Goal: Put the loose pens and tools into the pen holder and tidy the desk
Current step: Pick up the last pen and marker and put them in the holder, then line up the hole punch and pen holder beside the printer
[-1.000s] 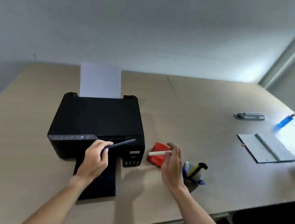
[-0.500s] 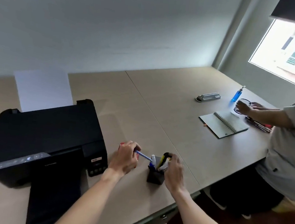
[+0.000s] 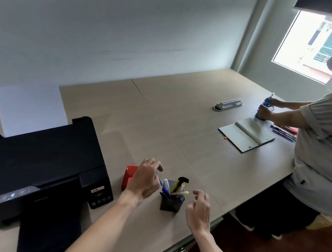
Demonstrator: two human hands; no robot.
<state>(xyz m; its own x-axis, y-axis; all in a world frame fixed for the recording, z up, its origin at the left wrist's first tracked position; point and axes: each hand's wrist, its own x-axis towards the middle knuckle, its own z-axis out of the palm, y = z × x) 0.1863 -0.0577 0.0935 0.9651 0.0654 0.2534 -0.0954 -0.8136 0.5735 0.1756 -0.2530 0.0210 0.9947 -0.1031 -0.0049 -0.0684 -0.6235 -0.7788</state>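
A dark pen holder (image 3: 171, 204) stands near the desk's front edge with several pens in it, among them a white pen (image 3: 181, 192) and a black-and-yellow tool (image 3: 181, 182). My left hand (image 3: 144, 182) hovers just left of the holder. A blue pen (image 3: 160, 181) pokes out from under its fingers, slanting down toward the holder's mouth. My right hand (image 3: 199, 209) is just right of the holder, fingers curled apart and holding nothing. A red case (image 3: 129, 175) lies behind my left hand, partly hidden by it.
A black printer (image 3: 33, 171) with a white sheet (image 3: 27, 110) fills the left. Far right, another person (image 3: 328, 148) handles a blue bottle (image 3: 261, 112) beside an open spiral notebook (image 3: 247, 135), several loose pens (image 3: 283, 131) and a grey power strip (image 3: 229, 103).
My right hand has let go of the white pen, which now sits in the holder, and has drawn back to the right. My left hand brought the blue pen from the printer to the holder.
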